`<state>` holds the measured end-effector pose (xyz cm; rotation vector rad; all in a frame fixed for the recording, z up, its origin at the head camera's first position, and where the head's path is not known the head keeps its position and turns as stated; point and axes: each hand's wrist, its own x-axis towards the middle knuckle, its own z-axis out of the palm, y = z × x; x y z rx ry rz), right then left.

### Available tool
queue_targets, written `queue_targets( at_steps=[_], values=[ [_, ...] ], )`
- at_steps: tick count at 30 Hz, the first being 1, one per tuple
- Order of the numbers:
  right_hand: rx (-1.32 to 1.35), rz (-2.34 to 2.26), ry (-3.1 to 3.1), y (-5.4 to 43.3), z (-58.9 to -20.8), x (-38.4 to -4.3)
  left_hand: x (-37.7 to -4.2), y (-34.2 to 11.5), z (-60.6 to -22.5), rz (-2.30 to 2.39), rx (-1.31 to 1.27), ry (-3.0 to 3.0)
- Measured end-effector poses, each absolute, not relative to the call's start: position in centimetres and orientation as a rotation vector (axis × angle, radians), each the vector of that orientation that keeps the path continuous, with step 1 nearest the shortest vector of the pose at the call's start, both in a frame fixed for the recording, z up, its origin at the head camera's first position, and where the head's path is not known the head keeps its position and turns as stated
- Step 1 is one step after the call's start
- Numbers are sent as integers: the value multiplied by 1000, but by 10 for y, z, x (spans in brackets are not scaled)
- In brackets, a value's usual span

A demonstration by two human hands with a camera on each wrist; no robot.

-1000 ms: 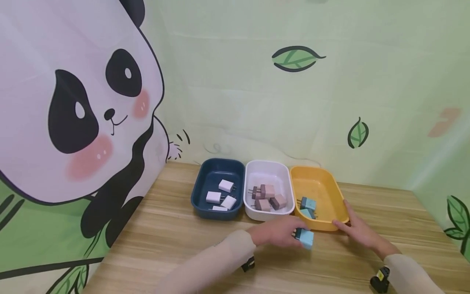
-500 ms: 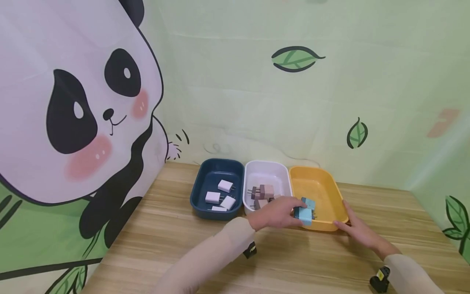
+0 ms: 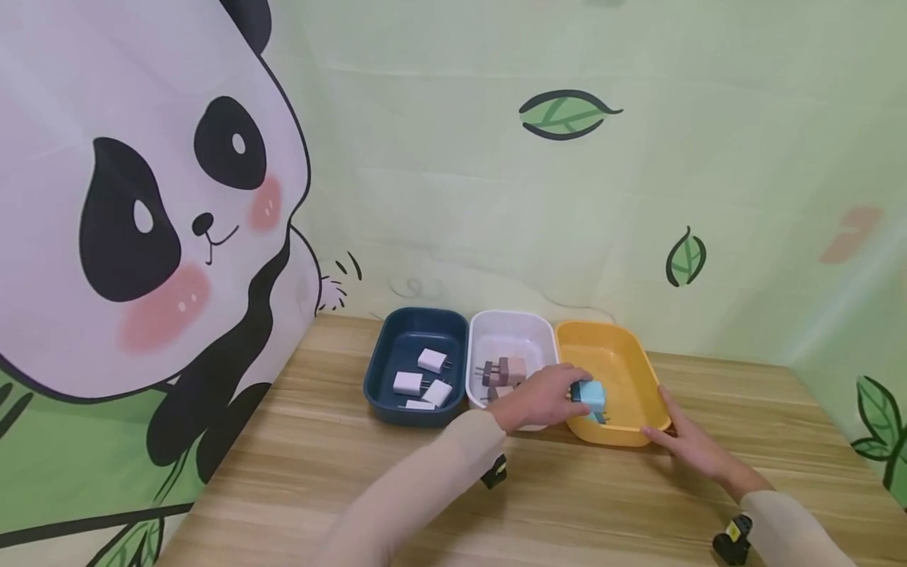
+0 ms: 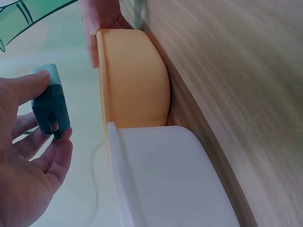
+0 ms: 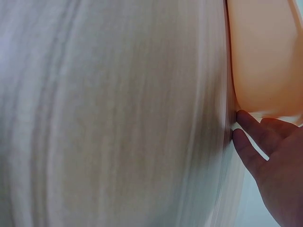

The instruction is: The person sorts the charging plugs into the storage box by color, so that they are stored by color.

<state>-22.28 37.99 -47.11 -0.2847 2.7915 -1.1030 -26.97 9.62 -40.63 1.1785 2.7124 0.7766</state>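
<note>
My left hand (image 3: 540, 396) pinches a light blue and dark teal charger plug (image 3: 590, 395) over the near left part of the yellow tray (image 3: 632, 386). In the left wrist view, thumb and fingers hold this plug (image 4: 51, 106) by its sides, prongs facing the camera. More blue shows in the tray just below it, partly hidden by the held plug. At the tray's near right corner rests my right hand (image 3: 689, 442), thumb at the front rim and fingers along the right side. The right wrist view shows its extended fingers (image 5: 258, 132) touching the tray's outer wall (image 5: 267, 56).
Left of the yellow tray stands a white tray (image 3: 520, 335) with pinkish-brown charger plugs (image 3: 513, 368), partly behind my left hand. Beside that, a navy tray (image 3: 411, 339) holds several white charger plugs (image 3: 407, 383). A printed cloth backdrop (image 3: 439, 197) rises behind the wooden table (image 3: 283, 472).
My left hand has carried the blue charger plug up and forward, from in front of the yellow tray to over its inside. The right hand has stayed at the tray's corner.
</note>
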Motion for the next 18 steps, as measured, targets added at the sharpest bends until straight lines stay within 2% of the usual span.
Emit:
queue_targets(
  at_steps=[18],
  values=[
    [-269,-1095,2787,381,-473,-223,-282,112,-417,781,1149,2706]
  ],
)
